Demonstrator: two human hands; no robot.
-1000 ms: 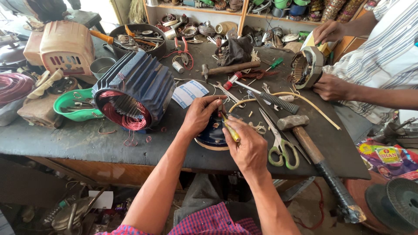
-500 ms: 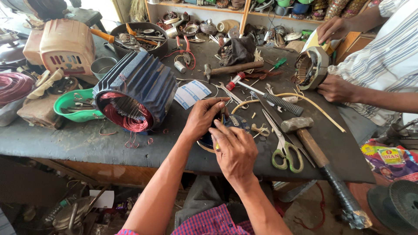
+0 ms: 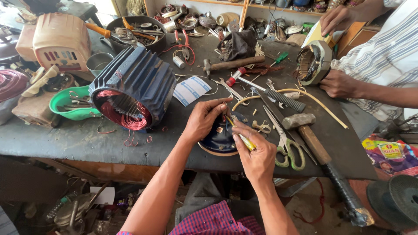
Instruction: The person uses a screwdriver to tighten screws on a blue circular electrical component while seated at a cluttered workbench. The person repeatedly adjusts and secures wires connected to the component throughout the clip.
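Fingers (image 3: 235, 138) of the right hand (image 3: 257, 153) pinch a yellow-handled screwdriver (image 3: 241, 135), while the left hand (image 3: 204, 118) clasps the dark blue motor end cover (image 3: 220, 138) at frame centre. On the bench (image 3: 65, 139), largest to smallest: blue ribbed motor housing (image 3: 139, 82), hammer (image 3: 309, 135), green-handled scissors (image 3: 285, 146).

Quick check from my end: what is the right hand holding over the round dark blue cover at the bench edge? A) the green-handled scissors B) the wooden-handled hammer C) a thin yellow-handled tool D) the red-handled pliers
C: the right hand grips a thin yellow-handled tool with its tip at the round dark blue cover, which the left hand steadies; the green-handled scissors and the hammer lie untouched on the bench to the right.
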